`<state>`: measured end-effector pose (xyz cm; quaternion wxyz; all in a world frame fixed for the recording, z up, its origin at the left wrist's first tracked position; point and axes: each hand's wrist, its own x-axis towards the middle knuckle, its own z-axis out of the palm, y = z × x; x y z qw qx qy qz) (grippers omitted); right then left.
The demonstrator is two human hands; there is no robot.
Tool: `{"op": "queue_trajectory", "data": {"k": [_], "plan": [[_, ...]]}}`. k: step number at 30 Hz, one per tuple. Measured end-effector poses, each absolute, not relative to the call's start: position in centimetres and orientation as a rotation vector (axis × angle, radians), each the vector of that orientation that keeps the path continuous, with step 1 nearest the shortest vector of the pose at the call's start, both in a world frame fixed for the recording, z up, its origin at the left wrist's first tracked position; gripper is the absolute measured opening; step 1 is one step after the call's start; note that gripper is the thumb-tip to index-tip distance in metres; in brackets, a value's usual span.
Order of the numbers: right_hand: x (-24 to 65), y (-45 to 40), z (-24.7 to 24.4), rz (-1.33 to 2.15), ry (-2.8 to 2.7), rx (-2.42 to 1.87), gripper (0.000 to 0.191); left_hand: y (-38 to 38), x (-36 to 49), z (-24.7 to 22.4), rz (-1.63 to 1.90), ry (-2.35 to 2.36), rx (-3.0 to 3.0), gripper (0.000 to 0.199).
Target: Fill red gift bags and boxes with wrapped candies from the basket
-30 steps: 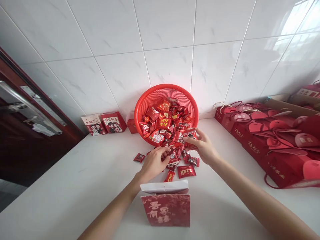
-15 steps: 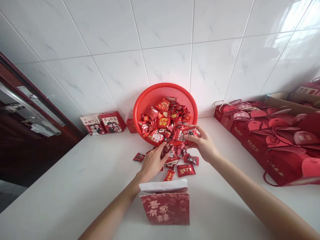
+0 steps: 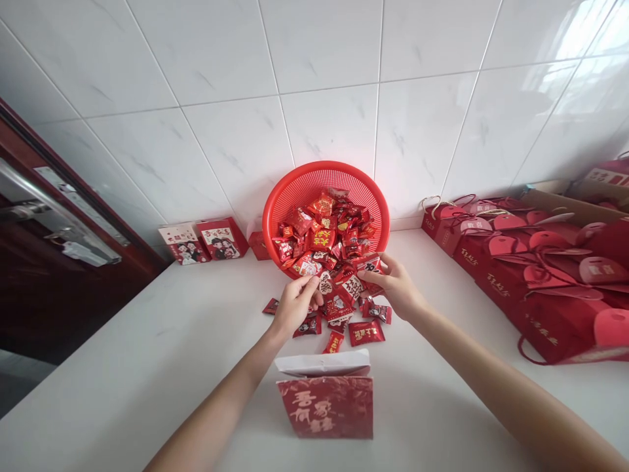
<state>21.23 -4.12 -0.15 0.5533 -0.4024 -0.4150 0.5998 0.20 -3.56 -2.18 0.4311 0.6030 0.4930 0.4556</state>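
A red mesh basket (image 3: 327, 172) lies tipped toward me against the wall, and red-wrapped candies (image 3: 322, 239) spill from it onto the counter. At its front rim, my left hand (image 3: 297, 303) pinches a small candy with a pale label (image 3: 325, 283) between thumb and fingers. My right hand (image 3: 396, 282) is closed on red candy packets (image 3: 371, 270) at the basket's lower right. Nearer to me an open red paper box (image 3: 328, 406) stands upright with its white flap raised; its inside is hidden.
Rows of red gift boxes (image 3: 506, 282) with cord handles fill the right side. Two small printed boxes (image 3: 222, 241) stand at the back left beside the wall. A dark red door (image 3: 59, 262) with a metal handle is at the far left.
My left hand has drawn its fingers together on a candy and uncovered a dark red one beneath. My right hand has shifted slightly down and right with its packets.
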Motion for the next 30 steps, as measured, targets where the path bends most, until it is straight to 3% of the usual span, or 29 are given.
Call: {"op": "queue_trajectory", "data": {"k": [10,17,23,27,30], "plan": [[20.5,-4.3,-0.6,1.438,-0.952,-0.959,0.036,-4.7,1.1,-1.8,1.052,1.066,1.278,0.048],[20.2,-4.4,-1.4,1.512,-0.976,-0.866,0.041,-5.0,1.6,-1.4,1.064,0.993,1.25,0.043],[20.2,-4.4,-1.3,1.616,-1.031,-0.857,0.056,-5.0,1.6,-1.2,1.131,0.993,1.194,0.04],[20.5,-4.4,-1.0,1.63,-1.058,-0.878,0.055,-5.0,1.6,-1.2,1.161,1.036,1.163,0.048],[20.9,-4.3,-0.7,1.596,-1.091,-0.877,0.052,-4.6,1.3,-1.0,1.196,1.085,1.23,0.042]]}}
